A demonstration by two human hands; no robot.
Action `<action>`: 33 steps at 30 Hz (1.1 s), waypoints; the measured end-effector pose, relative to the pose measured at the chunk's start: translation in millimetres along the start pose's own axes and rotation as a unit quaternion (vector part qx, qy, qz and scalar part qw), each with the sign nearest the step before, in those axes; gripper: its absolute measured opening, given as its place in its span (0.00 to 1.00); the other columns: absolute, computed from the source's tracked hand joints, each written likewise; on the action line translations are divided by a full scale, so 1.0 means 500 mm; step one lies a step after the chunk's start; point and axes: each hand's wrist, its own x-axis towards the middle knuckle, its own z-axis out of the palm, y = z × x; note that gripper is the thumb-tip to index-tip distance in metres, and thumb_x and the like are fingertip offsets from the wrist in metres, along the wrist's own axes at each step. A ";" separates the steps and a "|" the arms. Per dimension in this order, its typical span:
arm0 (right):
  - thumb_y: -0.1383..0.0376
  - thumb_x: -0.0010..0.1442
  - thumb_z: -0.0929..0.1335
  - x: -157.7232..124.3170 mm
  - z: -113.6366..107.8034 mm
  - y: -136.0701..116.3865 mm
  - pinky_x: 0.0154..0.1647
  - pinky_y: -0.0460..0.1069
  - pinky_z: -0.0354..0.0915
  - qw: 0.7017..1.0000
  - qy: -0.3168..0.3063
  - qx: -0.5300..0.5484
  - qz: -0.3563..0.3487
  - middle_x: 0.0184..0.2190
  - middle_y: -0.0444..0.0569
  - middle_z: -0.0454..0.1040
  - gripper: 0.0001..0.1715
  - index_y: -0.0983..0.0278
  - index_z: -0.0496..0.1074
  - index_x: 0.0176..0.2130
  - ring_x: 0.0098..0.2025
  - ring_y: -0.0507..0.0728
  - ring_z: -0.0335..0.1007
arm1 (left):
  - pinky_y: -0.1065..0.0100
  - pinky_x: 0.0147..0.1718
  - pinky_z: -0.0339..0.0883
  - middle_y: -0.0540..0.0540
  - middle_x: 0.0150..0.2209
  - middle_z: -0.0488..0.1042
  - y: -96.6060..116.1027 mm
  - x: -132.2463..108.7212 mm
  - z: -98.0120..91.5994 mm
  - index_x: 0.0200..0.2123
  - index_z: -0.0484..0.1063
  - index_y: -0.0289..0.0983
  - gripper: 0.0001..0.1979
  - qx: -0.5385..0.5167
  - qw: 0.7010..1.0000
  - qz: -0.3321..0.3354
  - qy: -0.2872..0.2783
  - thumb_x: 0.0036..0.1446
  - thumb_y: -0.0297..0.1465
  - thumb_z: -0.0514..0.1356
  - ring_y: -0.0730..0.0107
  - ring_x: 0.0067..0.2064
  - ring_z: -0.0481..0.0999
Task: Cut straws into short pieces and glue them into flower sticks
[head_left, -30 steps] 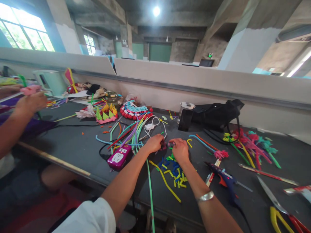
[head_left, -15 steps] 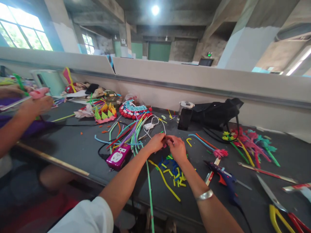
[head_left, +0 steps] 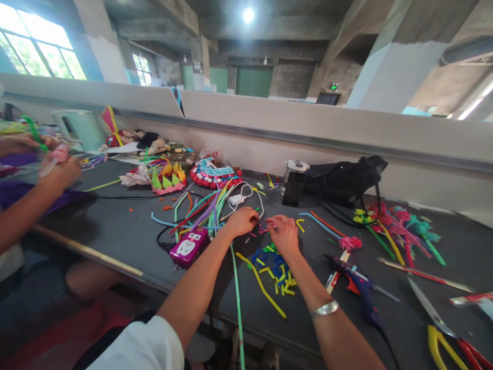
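Left hand [head_left: 242,221] and right hand [head_left: 284,235] lie curled on the table [head_left: 115,231], fingers pinching small pink pieces [head_left: 265,228] between them; short coloured stick cuttings [head_left: 275,267] lie just below

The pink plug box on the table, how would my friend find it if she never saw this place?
Start at the long dark table, then find the bundle of long coloured stems lying left of the person's left hand. The pink power strip sits at the near end of that bundle, with a black cord beside it. It is the only boxy, shiny magenta thing there, with white sockets on top.
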 end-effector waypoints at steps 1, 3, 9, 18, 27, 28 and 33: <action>0.64 0.60 0.68 -0.002 0.000 -0.005 0.43 0.52 0.56 1.000 -0.010 -0.005 -0.006 0.46 0.48 0.75 0.11 0.55 0.79 0.41 0.48 0.61 0.62 | 0.68 0.39 0.66 0.45 0.33 0.77 -0.001 -0.001 -0.003 0.31 0.78 0.36 0.10 0.008 1.000 -0.002 -0.009 0.49 0.22 0.57 0.66 0.37 0.75; 0.63 0.59 0.69 -0.006 0.002 -0.014 0.42 0.52 0.55 0.999 -0.028 -0.016 -0.017 0.46 0.48 0.75 0.10 0.54 0.80 0.40 0.48 0.61 0.61 | 0.68 0.40 0.66 0.44 0.35 0.78 -0.002 -0.003 -0.010 0.33 0.79 0.36 0.12 0.022 0.999 -0.010 -0.021 0.49 0.22 0.56 0.65 0.38 0.75; 0.64 0.59 0.69 -0.008 0.002 -0.027 0.42 0.52 0.53 0.997 -0.051 -0.040 -0.040 0.41 0.48 0.76 0.06 0.57 0.79 0.35 0.47 0.60 0.61 | 0.71 0.33 0.65 0.46 0.31 0.79 0.002 -0.009 -0.028 0.32 0.79 0.38 0.10 0.032 0.996 -0.009 -0.088 0.46 0.25 0.60 0.65 0.34 0.76; 0.65 0.60 0.67 -0.002 -0.009 -0.018 0.40 0.51 0.52 0.998 -0.010 -0.057 0.008 0.40 0.49 0.76 0.08 0.58 0.77 0.38 0.45 0.61 0.62 | 0.73 0.32 0.67 0.48 0.32 0.80 0.019 -0.003 0.021 0.47 0.74 0.36 0.20 -0.041 0.998 -0.013 -0.048 0.48 0.22 0.59 0.68 0.34 0.78; 0.62 0.62 0.66 -0.019 -0.019 -0.054 0.47 0.52 0.55 0.992 -0.061 -0.022 -0.110 0.42 0.48 0.77 0.12 0.56 0.78 0.43 0.47 0.59 0.64 | 0.67 0.39 0.69 0.46 0.33 0.79 0.009 0.009 0.007 0.48 0.72 0.35 0.19 -0.074 0.988 -0.057 0.119 0.53 0.21 0.53 0.67 0.35 0.78; 0.61 0.60 0.68 -0.024 -0.019 -0.063 0.48 0.52 0.55 0.987 -0.080 -0.017 -0.138 0.42 0.46 0.77 0.11 0.54 0.78 0.42 0.47 0.59 0.64 | 0.67 0.39 0.69 0.46 0.33 0.79 0.010 0.009 0.007 0.47 0.73 0.35 0.18 -0.074 0.987 -0.058 0.128 0.54 0.21 0.53 0.67 0.35 0.78; 0.62 0.59 0.69 -0.027 -0.012 -0.067 0.51 0.54 0.52 0.981 -0.105 -0.027 -0.160 0.39 0.45 0.78 0.08 0.51 0.80 0.38 0.48 0.59 0.62 | 0.68 0.42 0.69 0.44 0.39 0.80 0.013 0.009 0.015 0.43 0.75 0.35 0.15 -0.078 0.984 -0.061 0.145 0.55 0.23 0.54 0.67 0.39 0.78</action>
